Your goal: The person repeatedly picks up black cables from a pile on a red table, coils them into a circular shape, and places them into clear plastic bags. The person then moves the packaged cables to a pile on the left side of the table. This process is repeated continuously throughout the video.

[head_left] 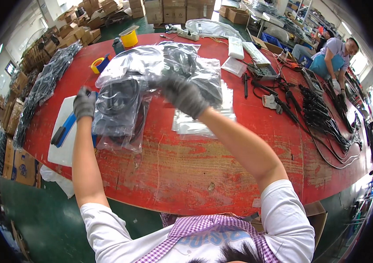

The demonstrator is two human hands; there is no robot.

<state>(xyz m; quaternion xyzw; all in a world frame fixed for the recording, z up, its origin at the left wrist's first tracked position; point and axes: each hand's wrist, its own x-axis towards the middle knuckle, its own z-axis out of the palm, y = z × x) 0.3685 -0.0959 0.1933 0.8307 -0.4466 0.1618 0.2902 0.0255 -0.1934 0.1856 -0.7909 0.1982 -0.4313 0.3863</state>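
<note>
My left hand (84,104), in a grey glove, has its fingers curled at the left edge of a clear plastic bag (117,103) with a coiled black cable inside. What its fingers hold is hidden. My right hand (181,94), also gloved in grey, is smeared by motion beside a pile of bagged black cables (182,61). Under and below that hand lies a stack of flat clear bags (195,122). Just below my left hand, a blue bar-shaped tool (67,127) with a black end rests on a white board (59,153).
Yellow tape (97,65) and a yellow container (129,38) stand at the back left. Loose black cables (320,111) spread across the right of the red table (186,171). Bagged goods (48,85) line the left edge. A person (333,61) works at the far right.
</note>
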